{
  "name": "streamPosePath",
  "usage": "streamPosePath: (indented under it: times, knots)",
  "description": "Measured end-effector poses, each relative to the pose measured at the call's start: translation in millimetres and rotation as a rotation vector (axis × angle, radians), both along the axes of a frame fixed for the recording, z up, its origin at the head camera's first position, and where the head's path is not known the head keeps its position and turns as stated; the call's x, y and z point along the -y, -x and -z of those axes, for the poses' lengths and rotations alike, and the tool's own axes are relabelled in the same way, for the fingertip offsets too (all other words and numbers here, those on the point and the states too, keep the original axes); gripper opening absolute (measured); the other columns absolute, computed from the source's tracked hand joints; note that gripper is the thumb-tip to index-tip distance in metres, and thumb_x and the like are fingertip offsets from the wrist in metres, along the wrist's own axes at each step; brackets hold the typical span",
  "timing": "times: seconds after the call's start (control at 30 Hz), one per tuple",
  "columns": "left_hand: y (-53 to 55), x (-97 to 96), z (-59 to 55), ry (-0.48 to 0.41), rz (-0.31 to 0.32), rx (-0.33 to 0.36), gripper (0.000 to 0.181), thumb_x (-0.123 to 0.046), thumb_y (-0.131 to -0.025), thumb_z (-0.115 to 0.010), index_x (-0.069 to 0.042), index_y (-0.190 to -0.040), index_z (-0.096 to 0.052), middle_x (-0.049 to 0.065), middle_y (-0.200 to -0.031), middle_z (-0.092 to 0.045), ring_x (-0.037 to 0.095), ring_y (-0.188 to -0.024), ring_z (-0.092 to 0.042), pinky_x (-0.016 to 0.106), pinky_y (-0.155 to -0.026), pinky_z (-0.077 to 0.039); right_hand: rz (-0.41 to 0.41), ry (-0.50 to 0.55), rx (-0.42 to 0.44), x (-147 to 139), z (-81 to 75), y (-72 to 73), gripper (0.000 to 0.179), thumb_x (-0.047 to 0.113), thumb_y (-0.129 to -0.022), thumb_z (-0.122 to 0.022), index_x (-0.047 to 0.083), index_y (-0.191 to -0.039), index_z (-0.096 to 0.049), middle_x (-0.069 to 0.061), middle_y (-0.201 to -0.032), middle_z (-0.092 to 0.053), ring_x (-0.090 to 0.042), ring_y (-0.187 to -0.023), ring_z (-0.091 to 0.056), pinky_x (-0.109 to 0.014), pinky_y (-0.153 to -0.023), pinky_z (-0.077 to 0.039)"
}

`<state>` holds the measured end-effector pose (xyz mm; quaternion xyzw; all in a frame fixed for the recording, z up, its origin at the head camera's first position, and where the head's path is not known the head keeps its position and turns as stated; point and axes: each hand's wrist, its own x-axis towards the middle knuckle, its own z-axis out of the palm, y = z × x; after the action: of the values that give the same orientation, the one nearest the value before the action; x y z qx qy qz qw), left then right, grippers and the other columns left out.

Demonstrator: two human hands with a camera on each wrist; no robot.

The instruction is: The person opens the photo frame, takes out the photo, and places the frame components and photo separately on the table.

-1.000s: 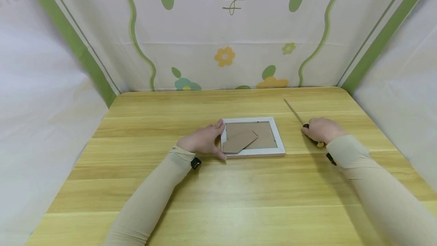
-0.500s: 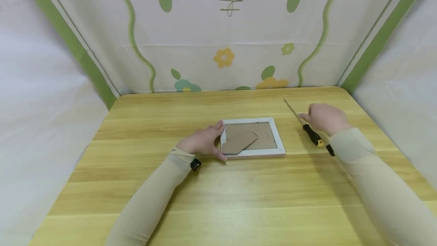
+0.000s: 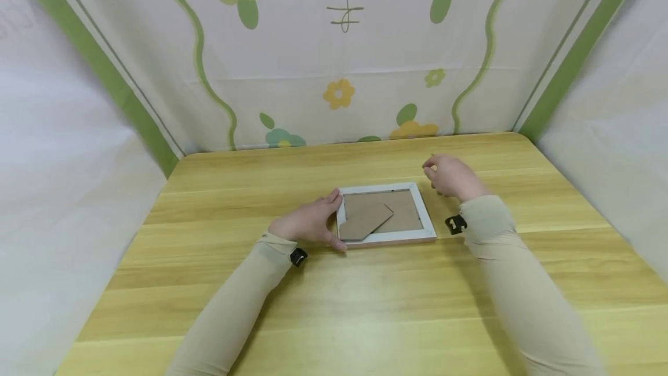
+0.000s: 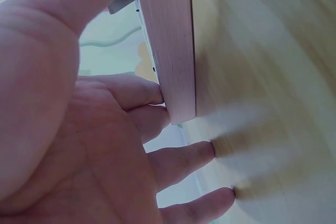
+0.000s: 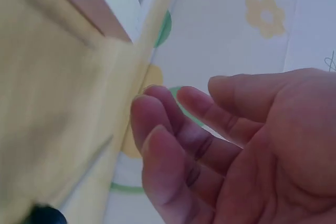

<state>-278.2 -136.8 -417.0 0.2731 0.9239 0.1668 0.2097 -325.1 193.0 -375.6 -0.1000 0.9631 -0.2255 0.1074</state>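
Observation:
A white picture frame (image 3: 388, 238) lies face down at the table's middle, its brown backing (image 3: 406, 209) and a cardboard stand flap (image 3: 367, 219) facing up. My left hand (image 3: 309, 222) holds the frame's left side, thumb at the near corner and forefinger at the far one. The left wrist view shows the thumb over the frame's edge (image 4: 170, 51) and the fingers (image 4: 149, 95) against it. My right hand (image 3: 453, 177) hovers by the frame's far right corner with loosely curled fingers (image 5: 168, 129) and holds nothing. No screwdriver shows in the head view; my right forearm covers that spot.
The wooden table (image 3: 365, 295) is walled by white cloth with green stripes and flowers (image 3: 339, 91) at the back and both sides. A small dark object (image 5: 44, 216) shows at the lower left of the right wrist view.
My right hand let go of the screwdriver, lifted, and moved left toward the frame's far right corner. The left hand and frame stayed put.

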Motion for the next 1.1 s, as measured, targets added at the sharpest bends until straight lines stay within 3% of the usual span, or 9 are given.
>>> streamPosePath:
  times: [0.2,0.33,0.43,0.5,0.63,0.73,0.83,1.0,1.1]
  knots:
    - [-0.8,-0.6,1.5,0.000,0.011,-0.013,0.124,-0.058,-0.074,-0.080,-0.005,-0.159,-0.006,0.009,-0.165,0.004,0.041,-0.146,-0.014,0.045,-0.118,-0.020,-0.007,0.075,0.086,6.6,22.6,-3.1,0.045,0.017,-0.108,-0.032,-0.003,-0.149,-0.038,-0.010,-0.069,-0.058,-0.015,-0.051,-0.051,-0.032,-0.054,-0.049]
    - [-4.2,-1.8,1.5,0.028,0.011,-0.015,0.130,-0.061,-0.071,-0.081,-0.006,-0.158,-0.002,0.008,-0.164,0.008,0.040,-0.147,-0.009,0.046,-0.118,-0.017,-0.043,0.024,0.040,10.0,32.4,-4.2,0.047,0.020,-0.107,-0.034,-0.001,-0.149,-0.040,-0.019,-0.099,-0.066,-0.020,-0.057,-0.053,-0.041,-0.069,-0.049]
    - [-7.6,-3.9,1.0,0.044,-0.008,-0.017,0.135,-0.062,-0.070,-0.082,-0.006,-0.158,0.003,0.009,-0.164,0.012,0.037,-0.148,-0.004,0.048,-0.118,-0.016,-0.061,-0.011,0.006,10.6,36.9,-4.2,0.046,0.022,-0.107,-0.037,0.000,-0.146,-0.045,-0.026,-0.130,-0.057,-0.029,-0.082,-0.058,-0.050,-0.085,-0.045]
    - [-9.6,-5.2,0.9,0.041,-0.035,-0.029,0.134,-0.059,-0.071,-0.083,-0.004,-0.158,0.003,0.010,-0.164,0.009,0.034,-0.149,-0.004,0.048,-0.118,-0.016,-0.067,-0.012,0.000,10.3,39.2,-3.6,0.045,0.023,-0.107,-0.039,0.000,-0.145,-0.046,-0.028,-0.136,-0.054,-0.033,-0.097,-0.057,-0.053,-0.091,-0.043]
    - [-11.9,-7.2,-0.2,0.063,-0.089,-0.099,0.128,-0.056,-0.071,-0.085,-0.001,-0.158,-0.008,0.016,-0.164,-0.011,0.034,-0.148,-0.016,0.047,-0.117,-0.022,-0.072,-0.008,-0.002,10.2,39.9,-2.6,0.044,0.024,-0.106,-0.043,-0.001,-0.143,-0.048,-0.027,-0.127,-0.059,-0.031,-0.094,-0.058,-0.051,-0.086,-0.046]
    - [-13.2,-8.3,-3.0,0.092,-0.109,-0.164,0.115,-0.054,-0.072,-0.085,-0.001,-0.155,-0.026,0.017,-0.150,-0.038,0.036,-0.135,-0.037,0.052,-0.109,-0.033,-0.070,0.004,0.021,9.5,39.6,-1.4,0.045,0.024,-0.106,-0.045,-0.002,-0.142,-0.047,-0.019,-0.102,-0.066,-0.024,-0.075,-0.059,-0.043,-0.073,-0.048]
    - [-13.7,-9.8,-5.7,0.075,-0.102,-0.175,0.093,-0.047,-0.074,-0.086,-0.006,-0.146,-0.044,0.010,-0.131,-0.056,0.028,-0.117,-0.053,0.047,-0.098,-0.044,-0.066,0.030,0.058,7.5,40.7,0.4,0.046,0.024,-0.105,-0.046,-0.002,-0.143,-0.045,-0.010,-0.080,-0.063,-0.019,-0.061,-0.056,-0.037,-0.060,-0.046]
    - [-12.6,-11.6,-6.4,0.012,-0.093,-0.116,0.064,-0.032,-0.079,-0.086,-0.016,-0.135,-0.059,0.002,-0.122,-0.067,0.020,-0.108,-0.062,0.038,-0.091,-0.050,-0.045,0.105,0.116,5.2,42.2,2.2,0.046,0.023,-0.105,-0.048,-0.003,-0.142,-0.044,-0.008,-0.076,-0.061,-0.018,-0.061,-0.058,-0.031,-0.056,-0.047]
    - [-11.7,-11.8,-6.8,0.018,-0.111,-0.119,0.055,-0.027,-0.080,-0.085,-0.012,-0.129,-0.063,0.004,-0.118,-0.069,0.019,-0.102,-0.063,0.038,-0.089,-0.051,-0.031,0.145,0.147,4.9,43.8,3.1,0.047,0.022,-0.105,-0.048,-0.005,-0.143,-0.042,-0.009,-0.079,-0.060,-0.018,-0.064,-0.059,-0.031,-0.059,-0.051]
